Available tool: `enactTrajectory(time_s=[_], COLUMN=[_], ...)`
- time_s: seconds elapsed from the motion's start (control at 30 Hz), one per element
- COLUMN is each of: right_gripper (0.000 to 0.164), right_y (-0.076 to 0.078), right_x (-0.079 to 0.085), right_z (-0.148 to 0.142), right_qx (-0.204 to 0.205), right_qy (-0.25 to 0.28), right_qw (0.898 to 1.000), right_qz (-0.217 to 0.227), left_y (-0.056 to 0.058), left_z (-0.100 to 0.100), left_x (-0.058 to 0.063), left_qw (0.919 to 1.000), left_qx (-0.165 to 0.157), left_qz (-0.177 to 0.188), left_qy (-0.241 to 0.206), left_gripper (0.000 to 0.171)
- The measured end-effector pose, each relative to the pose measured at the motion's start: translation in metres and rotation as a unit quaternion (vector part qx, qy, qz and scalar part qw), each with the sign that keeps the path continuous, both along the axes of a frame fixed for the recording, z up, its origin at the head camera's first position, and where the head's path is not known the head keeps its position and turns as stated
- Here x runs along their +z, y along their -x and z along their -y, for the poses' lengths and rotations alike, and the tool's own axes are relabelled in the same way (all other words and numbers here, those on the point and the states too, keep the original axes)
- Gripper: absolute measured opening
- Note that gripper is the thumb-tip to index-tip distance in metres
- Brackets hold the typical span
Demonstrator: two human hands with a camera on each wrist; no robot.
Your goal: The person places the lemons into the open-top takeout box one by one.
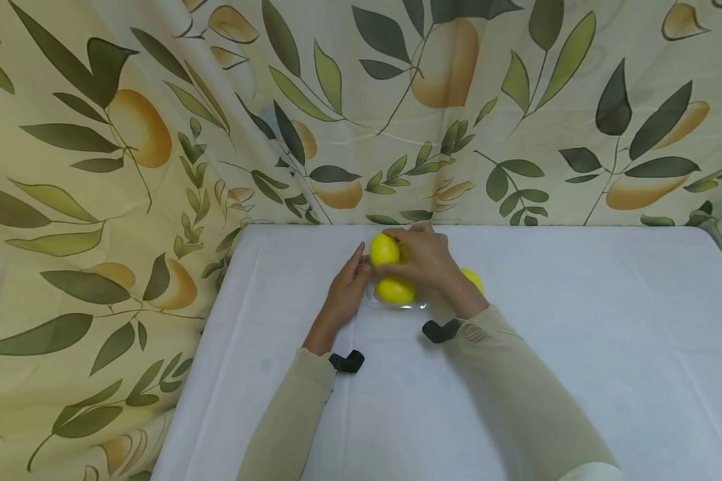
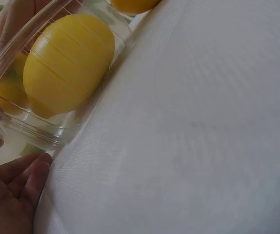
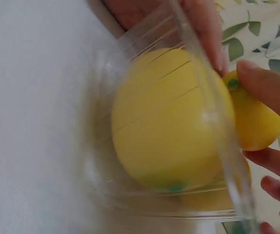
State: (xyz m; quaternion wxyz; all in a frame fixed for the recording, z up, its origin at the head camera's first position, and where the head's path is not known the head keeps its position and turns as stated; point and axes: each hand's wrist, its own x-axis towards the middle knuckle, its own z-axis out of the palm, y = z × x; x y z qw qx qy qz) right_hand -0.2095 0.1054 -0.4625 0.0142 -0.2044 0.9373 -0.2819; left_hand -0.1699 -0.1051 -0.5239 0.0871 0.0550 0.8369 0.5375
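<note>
A clear plastic container (image 1: 422,305) stands toward the table's far edge. One lemon (image 1: 395,291) lies in its near part, and more yellow shows behind. My left hand (image 1: 347,288) holds the container's left side, its fingertips (image 2: 43,160) by the corner in the left wrist view. My right hand (image 1: 424,257) reaches over the container and pinches another lemon (image 1: 384,249) above it. In the right wrist view, that lemon's green-dotted end shows beside the fingers (image 3: 271,92). A further lemon (image 1: 472,279) sits outside on the right, partly hidden by my right wrist.
A white cloth covers the table (image 1: 577,334). Behind it and along the left hangs a curtain (image 1: 361,100) with a leaf and fruit print. Dark devices (image 1: 347,361) are strapped at both wrists.
</note>
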Motion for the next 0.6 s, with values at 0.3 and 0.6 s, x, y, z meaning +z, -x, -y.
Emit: enactTrajectory(time_s=[0.3, 0.6], right_gripper=[0.071, 0.057], right_y=[-0.0002, 0.0011], right_x=[-0.0047, -0.0025], right_z=[0.0049, 0.0109], right_qx=[-0.005, -0.005], right_qy=[-0.028, -0.025], right_qw=[1.000, 1.000], right_qz=[-0.003, -0.004], left_y=[0.0006, 0.0008], left_z=[-0.0014, -0.0002], left_x=[0.0011, 0.0011], left_qw=[1.0000, 1.0000], left_qx=[0.001, 0.003], left_qz=[0.009, -0.005], left_qy=[-0.003, -0.001], left_gripper=[0.058, 0.056])
